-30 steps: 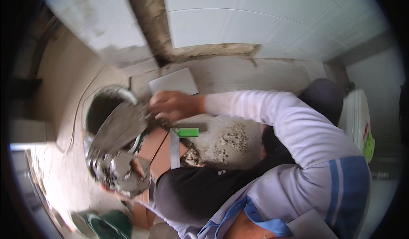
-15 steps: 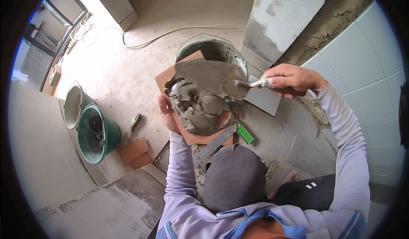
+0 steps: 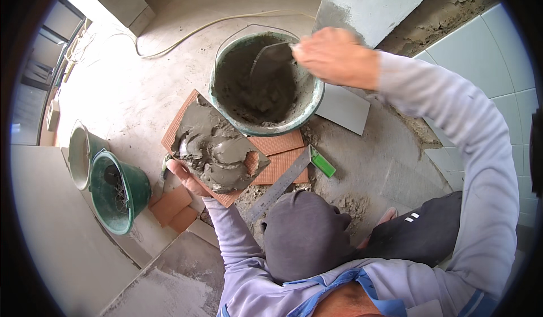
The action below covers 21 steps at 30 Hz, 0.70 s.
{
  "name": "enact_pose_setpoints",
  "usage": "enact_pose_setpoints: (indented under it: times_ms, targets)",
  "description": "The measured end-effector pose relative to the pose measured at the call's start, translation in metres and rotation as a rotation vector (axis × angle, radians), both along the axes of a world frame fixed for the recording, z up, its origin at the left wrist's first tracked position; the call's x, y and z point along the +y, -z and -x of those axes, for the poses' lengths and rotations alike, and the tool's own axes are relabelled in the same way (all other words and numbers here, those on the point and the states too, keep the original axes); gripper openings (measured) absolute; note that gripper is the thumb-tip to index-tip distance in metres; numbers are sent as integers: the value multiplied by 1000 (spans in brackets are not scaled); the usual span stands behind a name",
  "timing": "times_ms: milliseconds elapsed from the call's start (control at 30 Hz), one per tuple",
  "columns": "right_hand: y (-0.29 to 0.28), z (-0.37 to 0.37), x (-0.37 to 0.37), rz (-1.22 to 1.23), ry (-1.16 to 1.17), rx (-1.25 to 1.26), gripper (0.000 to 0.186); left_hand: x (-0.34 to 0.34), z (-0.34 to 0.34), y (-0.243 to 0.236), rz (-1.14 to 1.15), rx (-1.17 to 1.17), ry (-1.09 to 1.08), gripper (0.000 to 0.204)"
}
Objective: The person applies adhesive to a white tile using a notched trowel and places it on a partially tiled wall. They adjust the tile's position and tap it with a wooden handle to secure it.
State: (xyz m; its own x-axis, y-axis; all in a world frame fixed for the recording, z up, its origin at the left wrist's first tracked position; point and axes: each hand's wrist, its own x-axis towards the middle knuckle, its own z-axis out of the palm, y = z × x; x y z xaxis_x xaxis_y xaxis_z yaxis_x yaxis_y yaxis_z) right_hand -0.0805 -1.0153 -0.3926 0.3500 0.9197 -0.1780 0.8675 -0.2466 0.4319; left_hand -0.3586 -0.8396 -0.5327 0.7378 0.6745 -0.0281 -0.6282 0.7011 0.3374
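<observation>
1. Two smaller green buckets (image 3: 137,188) stand side by side around eight to nine o'clock, well apart from the hands, presumably parked out of the way.
2. The left hand (image 3: 189,178), at eight o'clock, is curled on the lower edge of a terracotta tile (image 3: 178,123); its palm is hidden, but we judge it lies beneath, bearing the weight.
3. That tile sits at nine o'clock, ribbed face up under thick grey mortar (image 3: 215,141); we suppose the ribs give grip.
4. At twelve o'clock, just beside the tile, we see the mortar bucket (image 3: 214,88), probably set there for short reaches.
5. A metal square (image 3: 274,192) crosses spare tiles (image 3: 277,143) between four and six o'clock.
6. At one o'clock the blurred right hand (image 3: 334,57) is closed around the trowel (image 3: 270,62), blade inside the bucket, apparently angled for scooping.
</observation>
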Motion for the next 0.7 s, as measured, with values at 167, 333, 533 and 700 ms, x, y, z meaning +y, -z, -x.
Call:
enact_pose_setpoints:
  times_ms: [167,333,533,700]
  targets:
    - [49,5,30,106,-7,31,13,-2,-12,23,-15,14,17,77]
    - [57,1,10,132,-120,254,12,7,-20,47,58,14,110,74]
    - [32,4,18,165,-204,503,18,12,-26,60,31,19,170,75]
    - [29,-14,58,649,291,753,42,11,-26,64,48,-12,191,78]
